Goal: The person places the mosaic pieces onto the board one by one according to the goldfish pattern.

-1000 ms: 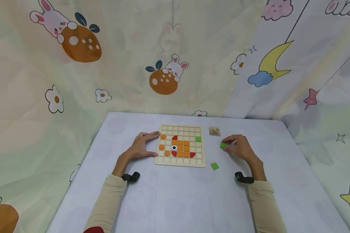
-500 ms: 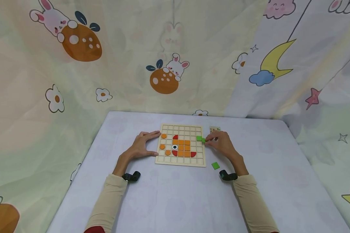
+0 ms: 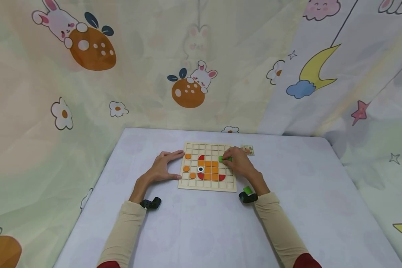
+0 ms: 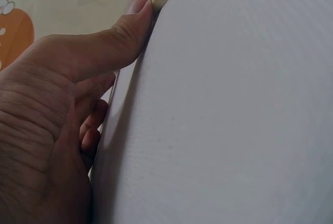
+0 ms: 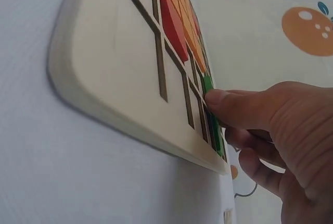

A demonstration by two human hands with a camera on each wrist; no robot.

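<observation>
A wooden grid board (image 3: 209, 188) lies on the table, bearing orange square tiles, red quarter-round tiles, an eye tile (image 3: 200, 169) and orange discs (image 3: 192, 175). My left hand (image 3: 159, 167) spans the board's left edge, thumb and fingertips touching it. With thumb and fingertips, my right hand (image 3: 238, 160) pinches a green square tile (image 3: 220, 159) at the upper right of the grid. Another green tile (image 5: 218, 139) sits in the cell just right of it, partly covered by the fingers. In the right wrist view my thumb (image 5: 221, 101) presses against the held tile.
One loose green tile (image 3: 247, 190) lies on the table right of the board, partly covered by the right wrist camera (image 3: 248, 197). A small pattern card (image 3: 249, 150) lies beyond the right hand. Printed cloth hangs behind the table (image 3: 201, 230).
My right hand has moved left from the table onto the board's upper right, carrying the green tile past the one in the grid. My left hand has stayed at the board's edge.
</observation>
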